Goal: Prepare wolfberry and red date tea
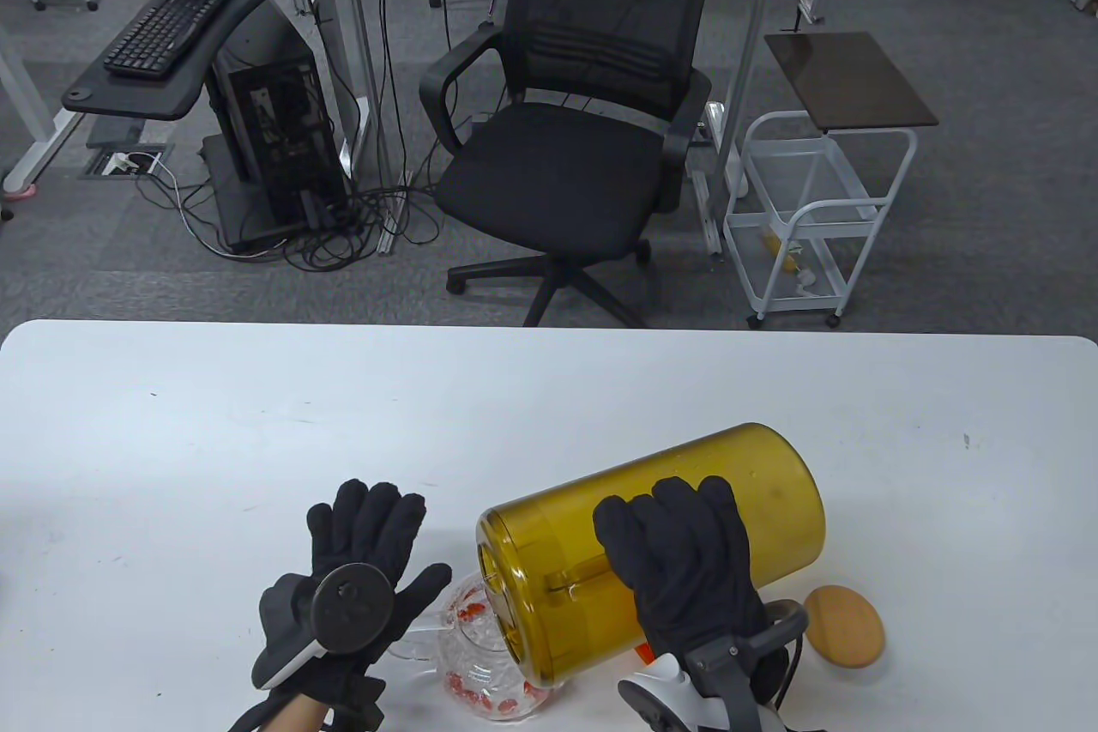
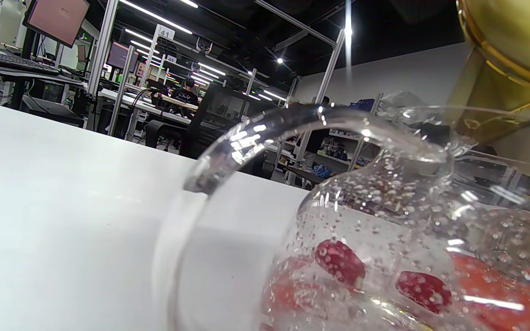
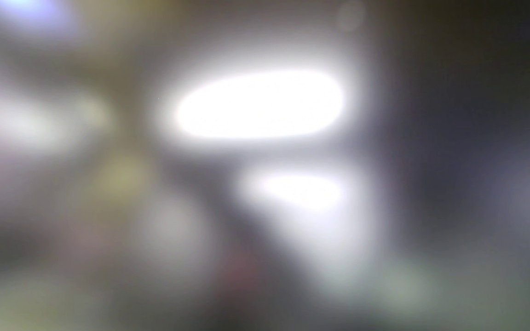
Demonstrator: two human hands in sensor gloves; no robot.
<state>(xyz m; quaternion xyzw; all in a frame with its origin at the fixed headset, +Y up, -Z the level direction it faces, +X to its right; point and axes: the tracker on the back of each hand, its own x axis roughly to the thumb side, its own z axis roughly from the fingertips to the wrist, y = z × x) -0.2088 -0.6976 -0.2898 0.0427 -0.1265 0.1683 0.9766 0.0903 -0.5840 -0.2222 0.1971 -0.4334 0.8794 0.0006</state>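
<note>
A round clear glass teapot (image 1: 480, 663) with red berries (image 2: 340, 261) sits near the bench (image 1: 171, 440) front edge, under the mouth of a smooth amber jug (image 1: 729, 474) tipped on its side. The right hand (image 1: 686, 569) grips the jug; the left hand (image 1: 360, 586), fingers spread, rests by the teapot's handle (image 2: 265, 133). A round wooden lid (image 1: 845, 625) lies right of the jug, with bare white bench behind.

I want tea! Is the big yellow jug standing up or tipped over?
Tipped: the yellow jug lies sideways in the right hand, mouth over the glass teapot.
</note>
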